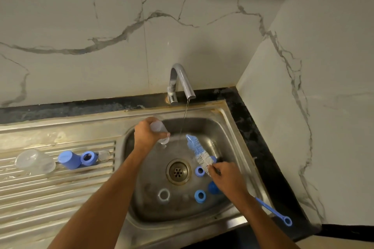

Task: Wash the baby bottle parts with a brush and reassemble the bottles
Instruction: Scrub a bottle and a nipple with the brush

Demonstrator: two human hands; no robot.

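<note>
Bottle [159, 130] gripped in left hand [147, 132] over the sink [232, 127], apart from brush [199, 151] gripped by right hand [227, 178].

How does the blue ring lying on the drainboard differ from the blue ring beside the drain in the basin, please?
The ring on the drainboard is tipped on its edge, leaning against a blue cap; the ring beside the drain lies flat with its hole facing up. The drainboard ring sits outside the sink, away from the tap's stream, while the basin ring lies just under the brush. Both are blue rings with an open centre.
</note>
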